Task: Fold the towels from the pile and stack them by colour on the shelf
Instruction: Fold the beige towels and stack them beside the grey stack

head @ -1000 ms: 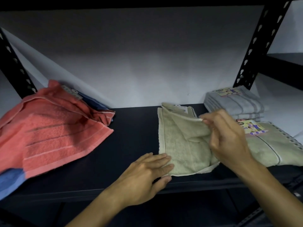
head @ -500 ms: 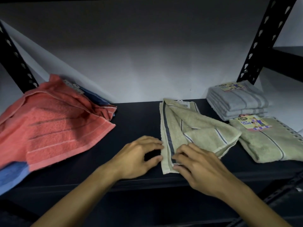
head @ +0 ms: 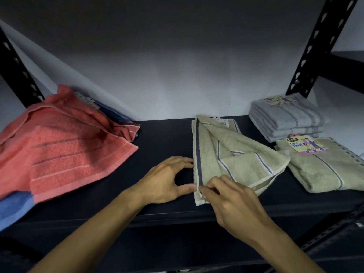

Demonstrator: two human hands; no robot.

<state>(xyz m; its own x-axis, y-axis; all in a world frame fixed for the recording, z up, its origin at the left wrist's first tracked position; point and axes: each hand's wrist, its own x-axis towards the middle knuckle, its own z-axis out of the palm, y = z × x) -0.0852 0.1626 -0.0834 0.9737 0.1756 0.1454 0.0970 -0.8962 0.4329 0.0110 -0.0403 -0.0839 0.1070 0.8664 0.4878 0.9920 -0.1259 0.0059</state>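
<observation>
The right hand (head: 234, 203) pinches the near-left corner of the half-folded olive-green terry towel (head: 232, 154) at frame centre; the left hand (head: 167, 180), fingers loosely spread, touches its left edge. The towel's long axis runs away toward the upper frame.

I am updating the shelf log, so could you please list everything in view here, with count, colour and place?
Half-folded towel: one, olive green with dark stripes, centre of shelf, under both hands.
Folded green towel: one, olive green with a paper label, right of it.
Grey towel stack: a few folded, exact count unclear, grey, back right.
Coral towel: one, unfolded, left, top of the pile.
Blue towels: count unclear, blue, under the coral one.
Shelf: one, black, with perforated black uprights.
Left hand: fingertips at the half-folded towel's left edge.
Right hand: pinches its near left corner.
</observation>
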